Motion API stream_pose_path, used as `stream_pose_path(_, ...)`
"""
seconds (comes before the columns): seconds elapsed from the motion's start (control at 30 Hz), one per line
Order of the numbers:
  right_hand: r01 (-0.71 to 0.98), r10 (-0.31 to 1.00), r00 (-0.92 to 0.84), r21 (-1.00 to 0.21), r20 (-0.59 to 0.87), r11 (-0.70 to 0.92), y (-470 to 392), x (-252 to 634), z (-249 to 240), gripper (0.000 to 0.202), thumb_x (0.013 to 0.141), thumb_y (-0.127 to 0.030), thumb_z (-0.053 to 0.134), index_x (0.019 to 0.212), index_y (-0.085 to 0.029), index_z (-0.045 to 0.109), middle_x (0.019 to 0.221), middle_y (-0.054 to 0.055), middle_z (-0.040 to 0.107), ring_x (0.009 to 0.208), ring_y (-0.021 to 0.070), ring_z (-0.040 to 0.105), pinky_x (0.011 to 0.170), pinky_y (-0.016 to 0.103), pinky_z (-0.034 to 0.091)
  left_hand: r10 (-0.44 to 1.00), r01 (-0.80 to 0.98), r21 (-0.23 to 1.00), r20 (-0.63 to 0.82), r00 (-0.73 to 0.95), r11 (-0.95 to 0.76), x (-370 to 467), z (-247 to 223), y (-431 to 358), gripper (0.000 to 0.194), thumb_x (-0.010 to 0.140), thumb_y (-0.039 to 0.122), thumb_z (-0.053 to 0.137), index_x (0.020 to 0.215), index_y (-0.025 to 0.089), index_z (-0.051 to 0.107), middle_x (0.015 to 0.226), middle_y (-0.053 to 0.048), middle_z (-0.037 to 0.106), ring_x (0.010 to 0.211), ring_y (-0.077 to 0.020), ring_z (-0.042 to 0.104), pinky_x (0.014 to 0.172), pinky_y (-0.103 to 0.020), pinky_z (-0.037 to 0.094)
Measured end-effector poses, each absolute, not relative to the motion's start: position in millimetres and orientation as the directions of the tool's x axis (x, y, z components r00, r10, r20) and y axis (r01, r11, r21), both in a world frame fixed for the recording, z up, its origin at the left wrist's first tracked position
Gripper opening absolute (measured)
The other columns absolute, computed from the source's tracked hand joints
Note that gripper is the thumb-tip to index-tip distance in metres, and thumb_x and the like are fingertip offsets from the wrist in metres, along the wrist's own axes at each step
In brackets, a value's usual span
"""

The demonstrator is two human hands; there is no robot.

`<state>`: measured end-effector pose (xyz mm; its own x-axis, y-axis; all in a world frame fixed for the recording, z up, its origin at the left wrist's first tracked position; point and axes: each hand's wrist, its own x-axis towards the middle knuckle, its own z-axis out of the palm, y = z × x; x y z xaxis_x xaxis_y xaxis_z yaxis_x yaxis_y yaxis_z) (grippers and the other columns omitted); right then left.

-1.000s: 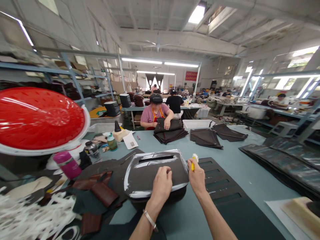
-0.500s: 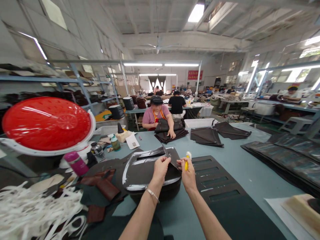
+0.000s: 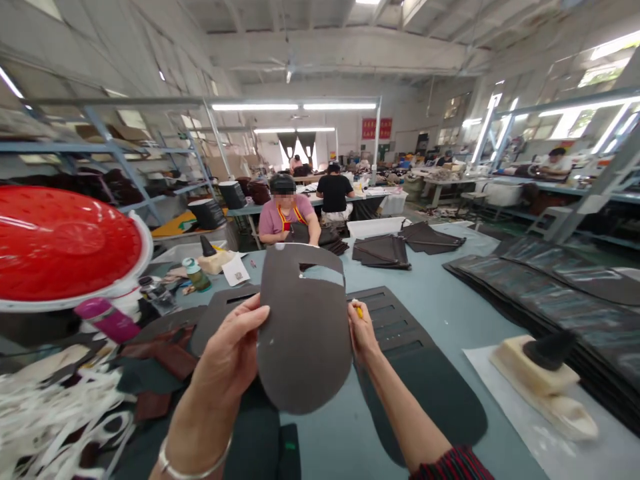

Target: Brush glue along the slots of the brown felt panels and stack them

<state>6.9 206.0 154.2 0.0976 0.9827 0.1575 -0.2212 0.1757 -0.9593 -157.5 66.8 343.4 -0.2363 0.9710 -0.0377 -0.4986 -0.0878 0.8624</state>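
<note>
Lifted off the desk (image 3: 323, 447), one slotted panel (image 3: 305, 333) is clamped in the left grip (image 3: 225, 347); right grip (image 3: 363, 331) closed around one yellow tool (image 3: 358, 311); one red banner (image 3: 377, 129), writing illegible.

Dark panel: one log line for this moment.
left hand: grips panel | right hand: at its edge, with yellow tool | panel: raised above table

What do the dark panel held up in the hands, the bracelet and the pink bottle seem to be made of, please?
The dark panel looks like leather or a synthetic sheet: matte, smooth and thin, but stiff enough to stay nearly flat. The bracelet looks like polished silver-coloured metal, judging by its bright glints. The pink bottle has a glossy sheen, perhaps plastic or painted metal.
</note>
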Motion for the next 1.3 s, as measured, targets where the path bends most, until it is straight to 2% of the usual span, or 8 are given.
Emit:
stream_pose_path(0.17, -0.18, 0.963, 0.252, -0.974, 0.091, 0.139, 191.1, 118.5, 115.7, 0.031, 0.069, -0.042, 0.063, 0.087, -0.021, 0.049, 0.075, -0.004, 0.055, 0.065, 0.0114, 0.052, 0.063, 0.022, 0.043, 0.954, -0.538, 0.842, -0.187, -0.232, 0.035, -127.1, 276.2, 72.8, 0.025, 0.061, 0.019, 0.072, 0.086, 0.017, 0.066, 0.065, 0.002, 0.069, 0.051, -0.0099, 0.06, 0.046, -0.016, 0.047)
stream_pose_path(0.33, 0.202, 0.907, 0.402, -0.978, 0.126, 0.046, 168.7, 232.3, 65.4, 0.031, 0.065, -0.041, 0.063, 0.084, -0.02, 0.05, 0.073, -0.002, 0.054, 0.069, 0.0153, 0.054, 0.07, 0.028, 0.043, 0.939, -0.4, 0.867, -0.34, -0.041, 0.297, -81.4, 172.1, 76.1, 0.028, 0.069, 0.032, 0.07, 0.091, 0.018, 0.062, 0.076, 0.001, 0.068, 0.061, -0.0098, 0.06, 0.057, -0.019, 0.045)
stream_pose_path(0.47, 0.589, 0.918, 0.33, -0.808, 0.222, -0.017, 146.6, 299.5, 27.2, 0.025, 0.075, -0.045, 0.054, 0.085, -0.022, 0.05, 0.076, 0.002, 0.058, 0.068, 0.0189, 0.055, 0.069, 0.032, 0.043, 0.869, -0.189, 0.873, -0.476, -0.133, 0.449, -35.3, 76.6, 68.6, 0.032, 0.064, 0.045, 0.068, 0.066, 0.017, 0.052, 0.062, 0.004, 0.058, 0.058, -0.0091, 0.052, 0.059, -0.02, 0.04)
stream_pose_path(0.6, 0.833, 0.912, 0.236, -0.554, 0.335, -0.012, 134.3, 337.7, -4.6, 0.023, 0.082, -0.042, 0.045, 0.085, -0.021, 0.053, 0.076, 0.007, 0.06, 0.066, 0.0211, 0.056, 0.063, 0.032, 0.04, 0.837, -0.05, 0.856, -0.513, -0.188, 0.514, 4.1, 14.8, 61.5, 0.046, 0.056, 0.06, 0.063, 0.059, 0.02, 0.041, 0.055, 0.005, 0.048, 0.056, -0.0108, 0.047, 0.058, -0.024, 0.038)
stream_pose_path(0.7, 0.886, 0.908, 0.209, -0.463, 0.362, -0.019, 134.7, 349.4, -22.0, 0.023, 0.085, -0.04, 0.042, 0.085, -0.02, 0.054, 0.076, 0.008, 0.06, 0.065, 0.0215, 0.056, 0.061, 0.031, 0.04, 0.824, -0.006, 0.849, -0.515, -0.234, 0.529, 21.4, -5.1, 64.6, 0.052, 0.052, 0.068, 0.06, 0.06, 0.021, 0.039, 0.053, 0.006, 0.043, 0.053, -0.011, 0.044, 0.055, -0.024, 0.036)
stream_pose_path(0.83, 0.883, 0.895, 0.23, -0.469, 0.382, -0.026, 141.2, 352.3, -36.4, 0.023, 0.087, -0.038, 0.039, 0.086, -0.02, 0.054, 0.078, 0.008, 0.061, 0.068, 0.0215, 0.057, 0.062, 0.03, 0.04, 0.821, 0.097, 0.843, -0.48, -0.31, 0.53, 30.0, -17.5, 74.6, 0.053, 0.053, 0.072, 0.055, 0.06, 0.021, 0.04, 0.053, 0.007, 0.04, 0.053, -0.0111, 0.041, 0.054, -0.024, 0.032)
stream_pose_path(1.0, 0.869, 0.897, 0.274, -0.489, 0.348, -0.076, 146.0, 352.0, -43.1, 0.023, 0.086, -0.035, 0.039, 0.088, -0.019, 0.054, 0.079, 0.008, 0.061, 0.069, 0.0206, 0.056, 0.063, 0.03, 0.039, 0.816, 0.233, 0.809, -0.434, -0.382, 0.539, 32.7, -25.9, 82.5, 0.05, 0.057, 0.07, 0.054, 0.061, 0.021, 0.044, 0.052, 0.006, 0.043, 0.053, -0.0128, 0.042, 0.054, -0.026, 0.031)
stream_pose_path(1.3, 0.878, 0.894, 0.315, -0.455, 0.318, -0.148, 145.8, 350.1, -43.5, 0.022, 0.086, -0.034, 0.04, 0.089, -0.018, 0.056, 0.078, 0.006, 0.06, 0.065, 0.0188, 0.053, 0.059, 0.028, 0.034, 0.835, 0.376, 0.759, -0.393, -0.385, 0.531, 31.3, -33.0, 85.4, 0.038, 0.068, 0.058, 0.051, 0.064, 0.021, 0.049, 0.054, 0.003, 0.051, 0.055, -0.0157, 0.05, 0.056, -0.026, 0.035)
